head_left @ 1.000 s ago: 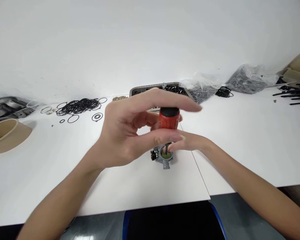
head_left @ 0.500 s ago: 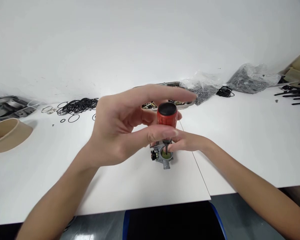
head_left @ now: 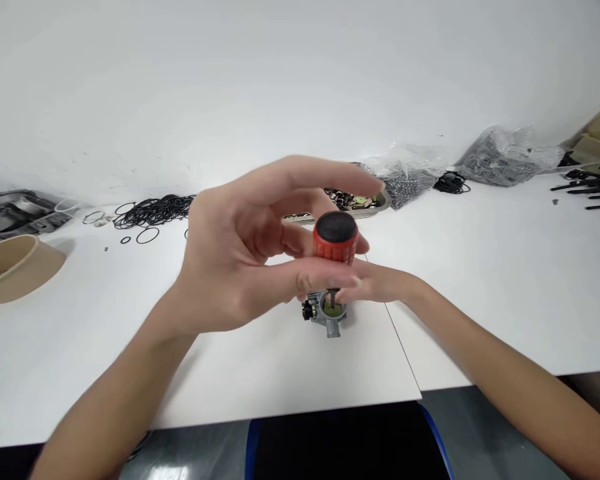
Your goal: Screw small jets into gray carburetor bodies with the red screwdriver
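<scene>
Two bare hands meet over our carburetor (head_left: 333,328), which lies on the white bench (head_left: 280,380); we take it as the centre of the clock, with twelve towards the wall (head_left: 230,80). In our left hand (head_left: 245,247) we hold a screwdriver (head_left: 334,248) nearly upright, its black cap uppermost. The left thumb presses the near side of the red handle and fingers close behind it, while the index finger reaches across above the cap, clear of it. The shaft runs down into the carburetor's round, green-floored opening (the very tip is too small for us to make out). Our right hand (head_left: 375,281) comes in from about four o'clock, its fingertips right by the shaft and the opening; the left thumb hides part of them, so we cannot tell how far they are closed or what they grip. At twelve we see a tray (head_left: 370,213) of small parts, at one a clear bag (head_left: 405,187), at two some black rods (head_left: 597,187), at ten a heap of black rings (head_left: 157,212), and at nine a beige bowl (head_left: 40,263).
</scene>
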Demonstrator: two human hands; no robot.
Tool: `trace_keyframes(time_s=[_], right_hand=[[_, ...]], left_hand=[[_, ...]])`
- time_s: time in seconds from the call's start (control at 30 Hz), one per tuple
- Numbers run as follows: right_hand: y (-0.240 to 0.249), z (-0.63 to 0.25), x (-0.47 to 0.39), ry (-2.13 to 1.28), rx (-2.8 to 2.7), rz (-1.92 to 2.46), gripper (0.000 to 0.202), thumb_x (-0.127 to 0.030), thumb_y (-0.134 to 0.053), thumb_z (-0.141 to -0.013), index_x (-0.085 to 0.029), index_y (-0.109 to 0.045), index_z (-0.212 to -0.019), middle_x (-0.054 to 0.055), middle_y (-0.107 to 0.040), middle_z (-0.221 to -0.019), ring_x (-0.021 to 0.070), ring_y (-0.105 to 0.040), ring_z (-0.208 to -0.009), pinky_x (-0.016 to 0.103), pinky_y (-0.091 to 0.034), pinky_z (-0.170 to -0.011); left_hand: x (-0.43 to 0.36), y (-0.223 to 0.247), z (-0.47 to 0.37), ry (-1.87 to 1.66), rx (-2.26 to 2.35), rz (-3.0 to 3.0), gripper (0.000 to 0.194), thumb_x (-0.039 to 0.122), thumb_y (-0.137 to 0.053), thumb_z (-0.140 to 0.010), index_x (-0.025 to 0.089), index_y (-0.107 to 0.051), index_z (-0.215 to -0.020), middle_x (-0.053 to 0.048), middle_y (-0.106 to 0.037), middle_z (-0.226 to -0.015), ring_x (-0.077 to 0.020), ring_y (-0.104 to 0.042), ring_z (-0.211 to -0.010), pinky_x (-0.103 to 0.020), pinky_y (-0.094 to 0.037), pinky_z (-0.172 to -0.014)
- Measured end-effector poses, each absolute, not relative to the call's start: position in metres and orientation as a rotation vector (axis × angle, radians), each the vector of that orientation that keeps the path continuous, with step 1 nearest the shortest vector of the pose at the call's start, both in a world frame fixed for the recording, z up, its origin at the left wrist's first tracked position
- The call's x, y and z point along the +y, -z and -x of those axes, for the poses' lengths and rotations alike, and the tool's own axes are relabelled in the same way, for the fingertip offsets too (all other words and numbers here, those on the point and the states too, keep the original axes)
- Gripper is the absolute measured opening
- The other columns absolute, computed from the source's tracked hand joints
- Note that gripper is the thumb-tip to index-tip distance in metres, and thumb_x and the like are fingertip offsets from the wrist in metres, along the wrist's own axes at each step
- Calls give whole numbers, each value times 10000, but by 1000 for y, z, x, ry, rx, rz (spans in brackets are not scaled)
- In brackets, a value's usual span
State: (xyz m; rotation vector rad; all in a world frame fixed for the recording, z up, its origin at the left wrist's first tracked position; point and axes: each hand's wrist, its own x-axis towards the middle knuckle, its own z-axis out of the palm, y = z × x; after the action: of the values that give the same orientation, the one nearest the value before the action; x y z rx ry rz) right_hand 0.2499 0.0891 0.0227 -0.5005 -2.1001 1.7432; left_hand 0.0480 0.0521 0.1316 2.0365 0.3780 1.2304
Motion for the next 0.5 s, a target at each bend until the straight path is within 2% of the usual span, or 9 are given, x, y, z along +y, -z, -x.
trace_keyframes(time_s=[0.07, 0.2, 0.3, 0.4, 0.5], right_hand=[[-22, -249, 89, -1754, -2108, 496, 355, -208, -589, -856, -169, -572, -1208, 92, -591, -1191, 227, -550, -1094, 414, -460, -958], [-21, -249, 90, -1747, -2109, 472, 317, -214, -587, -860, -168, -585, -1173, 91, -582, -1188, 211, -547, -1057, 386, -463, -936], [-21, -249, 90, -1747, -2091, 500, 318, -234, -616, -856, -182, -577, -1167, 91, -578, -1191, 217, -550, -1046, 379, -484, -902], [-21, -249, 90, -1726, -2082, 522, 343, -228, -631, -843, -194, -565, -1178, 84, -590, -1160, 224, -558, -1037, 402, -489, -910], [-22, -249, 89, -1732, -2085, 472, 358, -234, -622, -842, -180, -564, -1191, 89, -587, -1169, 227, -563, -1049, 429, -473, -942]], left_hand=[[51, -134, -44, -1125, 417, -2010, 371, 130, -697, -808, 219, -661, -1166, -67, -690, -967, -191, -693, -780, -248, -547, -472], [50, -142, -40, -965, 341, -2003, 258, 75, -567, -854, 123, -643, -1096, -97, -651, -979, -181, -667, -766, -278, -563, -516], [50, -143, -43, -987, 362, -1989, 239, 110, -645, -818, 149, -664, -1053, -96, -634, -986, -173, -629, -745, -308, -571, -543], [52, -137, -48, -1147, 307, -2046, 312, 102, -769, -732, 187, -700, -1024, -58, -646, -908, -171, -624, -763, -285, -565, -530], [55, -132, -49, -1255, 261, -2097, 377, 51, -772, -720, 171, -710, -1071, -41, -677, -925, -144, -624, -758, -254, -574, -542]])
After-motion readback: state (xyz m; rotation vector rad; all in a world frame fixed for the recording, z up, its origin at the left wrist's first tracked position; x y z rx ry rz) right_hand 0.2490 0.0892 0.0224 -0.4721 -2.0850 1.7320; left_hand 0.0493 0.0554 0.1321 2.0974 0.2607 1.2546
